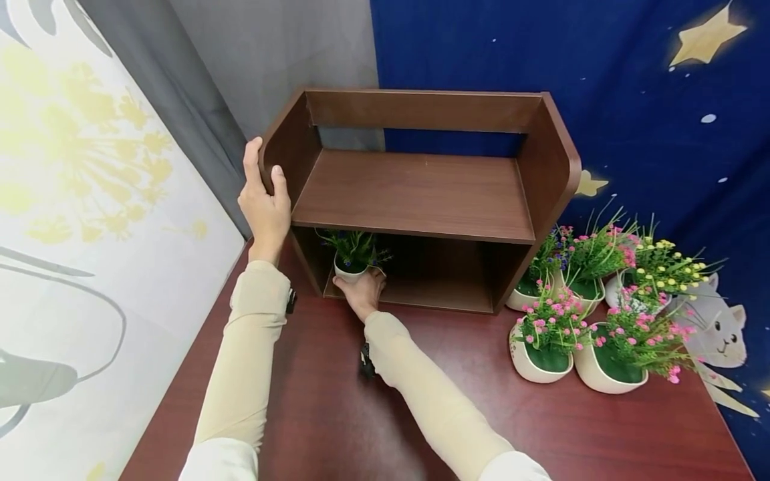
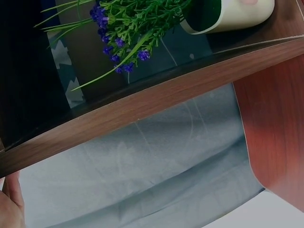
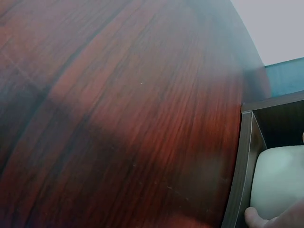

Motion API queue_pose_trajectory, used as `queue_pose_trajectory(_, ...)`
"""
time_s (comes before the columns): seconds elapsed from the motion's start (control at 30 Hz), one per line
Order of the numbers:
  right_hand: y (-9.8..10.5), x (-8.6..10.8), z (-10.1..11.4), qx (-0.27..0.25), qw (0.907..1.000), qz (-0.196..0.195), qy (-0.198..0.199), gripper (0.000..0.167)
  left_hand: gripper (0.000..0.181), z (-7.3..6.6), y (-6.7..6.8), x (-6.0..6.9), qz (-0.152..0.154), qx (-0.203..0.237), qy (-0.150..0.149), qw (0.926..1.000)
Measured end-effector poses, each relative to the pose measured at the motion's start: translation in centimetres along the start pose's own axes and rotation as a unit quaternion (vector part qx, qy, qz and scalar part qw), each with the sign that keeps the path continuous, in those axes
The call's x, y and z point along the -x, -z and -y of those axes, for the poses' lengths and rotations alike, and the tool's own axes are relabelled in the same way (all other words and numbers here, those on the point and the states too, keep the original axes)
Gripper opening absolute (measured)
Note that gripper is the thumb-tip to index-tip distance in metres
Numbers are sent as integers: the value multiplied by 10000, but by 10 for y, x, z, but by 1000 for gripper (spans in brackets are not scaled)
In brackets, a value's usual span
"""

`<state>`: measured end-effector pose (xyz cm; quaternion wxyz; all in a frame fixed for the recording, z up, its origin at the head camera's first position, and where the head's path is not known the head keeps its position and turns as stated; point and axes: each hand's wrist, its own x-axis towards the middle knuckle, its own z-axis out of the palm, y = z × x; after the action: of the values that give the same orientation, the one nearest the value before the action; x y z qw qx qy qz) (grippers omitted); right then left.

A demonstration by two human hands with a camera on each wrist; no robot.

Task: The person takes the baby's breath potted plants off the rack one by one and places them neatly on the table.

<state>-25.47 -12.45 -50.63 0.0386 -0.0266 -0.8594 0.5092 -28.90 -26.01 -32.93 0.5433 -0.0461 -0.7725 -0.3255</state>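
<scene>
A brown wooden shelf [image 1: 415,194] stands on the table. My left hand [image 1: 265,207] grips the front edge of its left side panel, the thumb toward the inside and the fingers toward the outside. Inside the lower compartment, near the left end, is a small white flowerpot [image 1: 349,274] with green leaves and blue-purple flowers [image 2: 114,42]. My right hand [image 1: 363,292] holds this flowerpot low down, thumb across its front. In the right wrist view the pot [image 3: 278,178] is close to the shelf's side panel, and only part of the hand shows.
Several white pots with pink, yellow and blue flowers, such as a front pink one [image 1: 541,364], stand on the reddish table [image 1: 337,414] right of the shelf. A blue star curtain [image 1: 457,40] and a grey curtain [image 1: 289,53] hang behind. A patterned white surface [image 1: 90,200] borders the left.
</scene>
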Motion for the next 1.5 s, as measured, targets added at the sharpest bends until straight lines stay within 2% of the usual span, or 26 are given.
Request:
queue_pose_trajectory(0.23,-3,-5,8,378,9986,195,-304,91,42,-1,3,-1,-20,-80,-71,9999)
queue_pose_trajectory(0.5,1,-7,15,430,9970,317,-568,91,42,-4,5,-1,-76,-55,-30,10000)
queue_pose_trajectory(0.83,4,-12,13,544,9967,190,-566,94,42,-10,2,-1,-43,26,-59,10000)
queue_pose_trajectory(0.97,8,-14,8,566,9972,90,-473,85,42,-11,-1,0,-16,7,-42,10000)
queue_pose_trajectory(1.13,13,-12,0,585,9975,222,-329,83,42,-10,-2,1,-7,-35,-22,10000)
queue_pose_trajectory(1.3,16,-2,-4,381,9986,358,-38,82,42,-8,-1,0,-14,-45,-41,10000)
queue_pose_trajectory(1.5,18,13,-12,660,9955,534,420,70,42,-3,2,3,-6,-103,-34,9999)
